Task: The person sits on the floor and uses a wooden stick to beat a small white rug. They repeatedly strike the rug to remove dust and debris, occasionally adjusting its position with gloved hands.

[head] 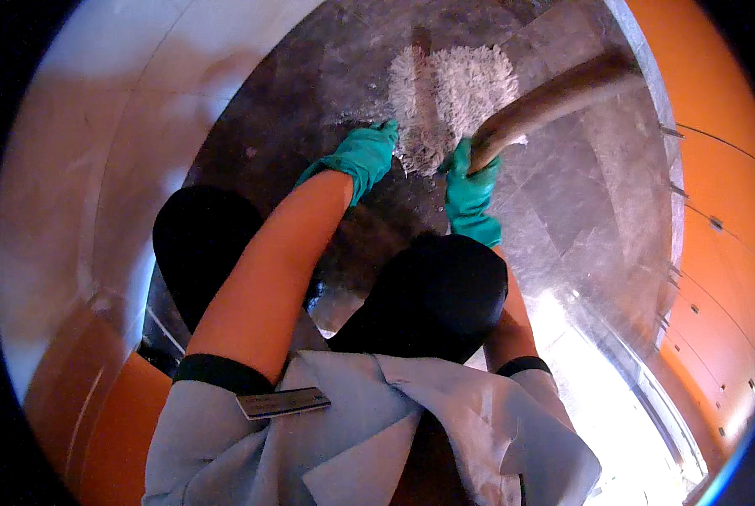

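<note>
A shaggy, pale mop head or mat [475, 82] lies on the dark tiled floor [560, 209], with a darker band across it. My left hand [368, 148], in a green rubber glove, is at its left edge with the fingers bent. Whether those fingers pinch the fringe or the floor dirt beside it cannot be told. In a matching glove, my right hand [472, 183] is closed around the lower end of a thick brown pole or tube [554, 101], just below the mat's near right corner. The pole runs up to the right across the view.
Both my knees, in black, are bent below my hands. A pale curved wall or panel [130, 126] stands on the left. Orange panels [719, 253] with small metal fittings line the right side. Bright light falls by a doorway or glass edge [636, 392] at the lower right.
</note>
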Demonstrator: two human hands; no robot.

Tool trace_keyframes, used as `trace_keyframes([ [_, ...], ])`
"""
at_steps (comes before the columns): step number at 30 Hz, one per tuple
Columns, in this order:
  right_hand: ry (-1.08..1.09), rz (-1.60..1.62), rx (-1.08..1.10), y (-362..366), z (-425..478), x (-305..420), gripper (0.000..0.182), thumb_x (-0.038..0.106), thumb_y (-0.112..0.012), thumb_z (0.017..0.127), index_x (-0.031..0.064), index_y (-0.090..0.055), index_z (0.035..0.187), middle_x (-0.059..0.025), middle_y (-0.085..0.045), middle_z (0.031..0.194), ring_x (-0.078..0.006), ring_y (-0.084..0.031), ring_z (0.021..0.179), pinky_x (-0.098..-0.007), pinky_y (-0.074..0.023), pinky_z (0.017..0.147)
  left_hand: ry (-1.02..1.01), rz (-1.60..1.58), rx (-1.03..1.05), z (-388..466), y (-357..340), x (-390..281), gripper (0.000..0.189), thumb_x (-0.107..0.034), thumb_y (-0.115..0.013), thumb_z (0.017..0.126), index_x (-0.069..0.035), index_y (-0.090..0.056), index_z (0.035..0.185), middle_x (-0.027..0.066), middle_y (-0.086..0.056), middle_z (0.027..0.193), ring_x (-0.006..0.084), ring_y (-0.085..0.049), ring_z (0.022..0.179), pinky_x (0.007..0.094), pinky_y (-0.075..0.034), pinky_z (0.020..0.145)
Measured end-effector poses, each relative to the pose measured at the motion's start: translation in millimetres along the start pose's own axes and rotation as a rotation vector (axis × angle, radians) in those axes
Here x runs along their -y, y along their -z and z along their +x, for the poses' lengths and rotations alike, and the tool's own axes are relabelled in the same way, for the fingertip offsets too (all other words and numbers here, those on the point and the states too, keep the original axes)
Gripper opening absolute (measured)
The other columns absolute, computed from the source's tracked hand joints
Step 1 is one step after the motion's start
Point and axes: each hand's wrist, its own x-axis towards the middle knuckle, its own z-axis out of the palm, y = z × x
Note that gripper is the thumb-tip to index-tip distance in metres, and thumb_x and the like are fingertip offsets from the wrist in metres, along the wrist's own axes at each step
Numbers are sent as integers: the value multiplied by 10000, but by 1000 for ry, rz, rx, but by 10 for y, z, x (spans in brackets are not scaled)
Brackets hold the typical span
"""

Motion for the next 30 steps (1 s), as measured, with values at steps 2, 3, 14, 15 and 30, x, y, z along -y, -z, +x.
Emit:
trace_keyframes([
  [2,-73,-263,102,137,39,-440,491,425,-715,869,0,-575,1070,-62,-602,716,-158,-567,564,-329,-455,523,182,-198,93,-76,135,-236,432,-306,-385,990,-107,-498,1357,116,-539,1372,280,-577,1184,414,-462,994],
  [3,-212,-426,261,224,156,-323,484,417,-718,868,1,-581,1072,-60,-599,712,-160,-567,564,-328,-455,524,54,24,49,-158,162,-209,433,-196,-382,968,-100,-472,1380,131,-497,1411,305,-552,1216,415,-445,1028],
  [14,-143,-260,194,386,155,-202,380,380,-643,928,32,-583,1071,-65,-603,664,-162,-568,599,-309,-459,583,-78,211,-54,-100,-19,-3,441,-107,-434,926,-67,-450,1365,156,-560,1328,369,-606,1095,446,-510,922],
  [15,-271,-424,316,454,204,-249,469,418,-662,906,9,-591,1124,-73,-607,662,-167,-571,592,-313,-465,580,-101,248,-81,-88,38,-57,455,-86,-438,914,-60,-445,1368,164,-560,1326,379,-604,1096,449,-509,924],
  [30,-257,-383,369,179,-57,390,377,379,-636,925,75,-604,1145,-180,-663,814,-326,-663,733,-376,-511,592,61,312,43,-354,69,-322,563,-102,-382,908,25,-313,1453,230,-488,1394,407,-575,1157,455,-479,985],
])
